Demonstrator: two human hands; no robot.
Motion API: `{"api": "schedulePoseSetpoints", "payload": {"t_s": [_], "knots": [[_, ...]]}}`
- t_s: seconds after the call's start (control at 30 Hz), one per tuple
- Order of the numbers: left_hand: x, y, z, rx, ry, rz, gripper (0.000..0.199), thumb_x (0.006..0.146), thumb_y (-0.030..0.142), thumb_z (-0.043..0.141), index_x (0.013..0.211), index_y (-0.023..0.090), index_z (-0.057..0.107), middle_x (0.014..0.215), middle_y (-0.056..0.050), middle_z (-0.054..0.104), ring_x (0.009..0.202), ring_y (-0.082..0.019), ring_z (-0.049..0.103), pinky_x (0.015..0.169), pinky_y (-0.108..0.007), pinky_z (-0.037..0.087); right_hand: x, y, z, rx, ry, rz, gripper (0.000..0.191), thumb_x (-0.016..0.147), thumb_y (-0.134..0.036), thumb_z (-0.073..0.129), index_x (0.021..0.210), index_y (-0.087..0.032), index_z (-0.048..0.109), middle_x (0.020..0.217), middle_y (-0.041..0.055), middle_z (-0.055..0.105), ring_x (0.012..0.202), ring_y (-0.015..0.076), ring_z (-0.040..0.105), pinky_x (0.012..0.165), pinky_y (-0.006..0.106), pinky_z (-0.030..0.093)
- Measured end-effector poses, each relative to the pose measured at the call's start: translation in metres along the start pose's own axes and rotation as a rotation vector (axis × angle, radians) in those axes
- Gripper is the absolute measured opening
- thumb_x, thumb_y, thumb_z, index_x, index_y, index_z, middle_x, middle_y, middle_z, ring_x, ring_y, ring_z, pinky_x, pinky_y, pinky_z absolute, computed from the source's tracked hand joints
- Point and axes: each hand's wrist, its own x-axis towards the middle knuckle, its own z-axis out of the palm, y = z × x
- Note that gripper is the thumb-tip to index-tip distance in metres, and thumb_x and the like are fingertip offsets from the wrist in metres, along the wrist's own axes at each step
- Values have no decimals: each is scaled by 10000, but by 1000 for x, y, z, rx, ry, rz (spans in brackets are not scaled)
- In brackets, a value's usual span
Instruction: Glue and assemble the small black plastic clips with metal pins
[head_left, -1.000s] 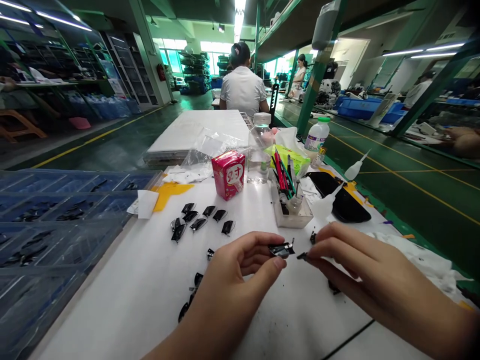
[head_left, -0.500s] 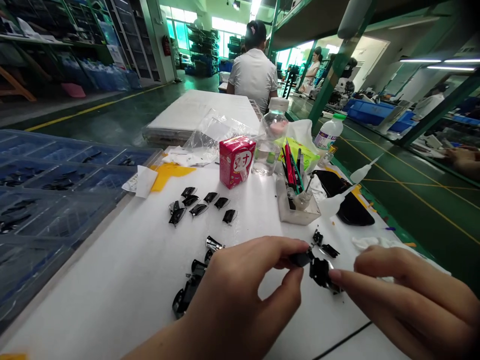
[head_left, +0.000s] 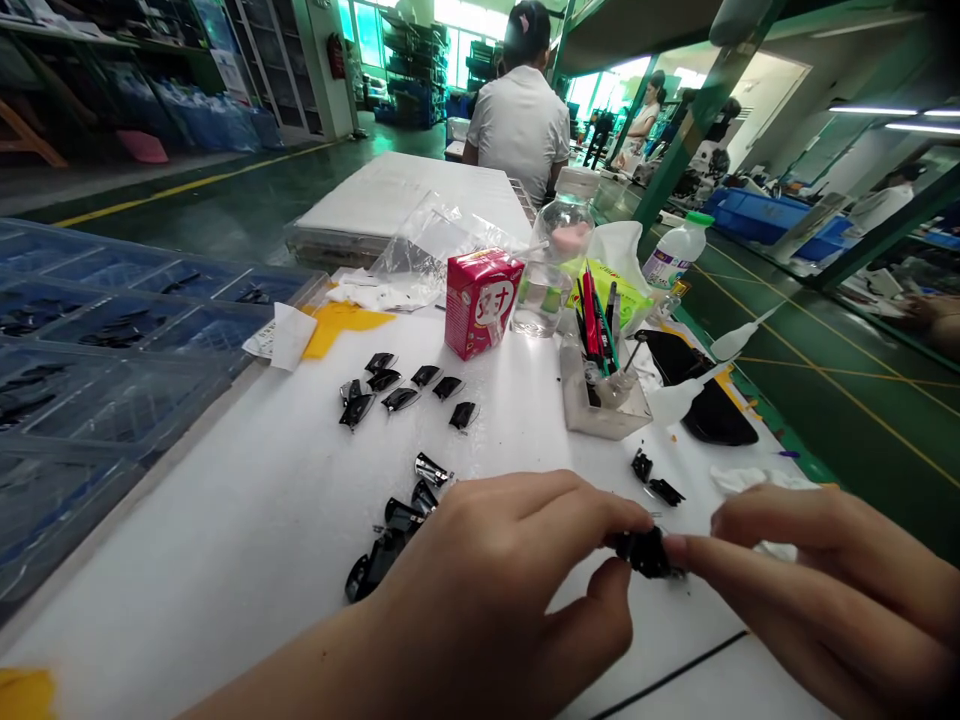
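My left hand (head_left: 517, 570) is closed in a pinch at a small black plastic part; its fingers cover most of that piece. My right hand (head_left: 825, 580) is closed too, its fingertips at the right end of a black plastic part (head_left: 646, 553) with a shiny edge. The two pieces meet between my fingertips, and where they join is hidden. Just beyond them lie two small black pieces (head_left: 665, 491). Several glossy black parts (head_left: 386, 545) are grouped beside my left wrist, partly covered by it. Farther back, several black parts with clear edges (head_left: 400, 398) are spread on the white work surface (head_left: 247, 540).
Blue divided trays (head_left: 150, 390) of black parts stand at left. A red drink carton (head_left: 480, 303), a clear bottle (head_left: 544, 300) and a pen-filled box (head_left: 611, 415) stand behind. White droppers (head_left: 675, 400) lie at right. A person in white (head_left: 517, 125) sits ahead.
My left hand has moved right, bringing its black piece against the part at my right fingertips. The gap between the pieces has closed. The view has tilted slightly downward.
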Motion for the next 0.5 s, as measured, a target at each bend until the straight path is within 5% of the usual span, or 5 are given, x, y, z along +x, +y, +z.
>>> {"api": "schedulePoseSetpoints", "payload": {"t_s": [0.1,0.33,0.5], "knots": [[0,1,-1,-58,-1,-39,221,792,1,671,988,56,755,906,-64,824,805,-126,784,797,-130,597,3,2,-5,-116,-15,-56,396,1008,-104,494,1207,-387,687,978,11,633,711,155,647,606,279,491],[3,5,-6,-133,-47,-86,220,853,5,661,1053,37,748,975,-76,830,899,-114,787,893,-97,559,12,10,-17,13,-126,-104,369,1010,-147,557,1314,-344,625,1198,-2,664,1004,148,691,861,248,526],[1,6,-7,-130,-105,-53,240,899,12,640,1120,54,723,1060,-82,820,979,-119,776,927,-118,558,6,14,-17,61,-145,-2,357,1008,-233,596,1300,-434,638,1255,-55,686,1070,148,691,901,234,534]]}}
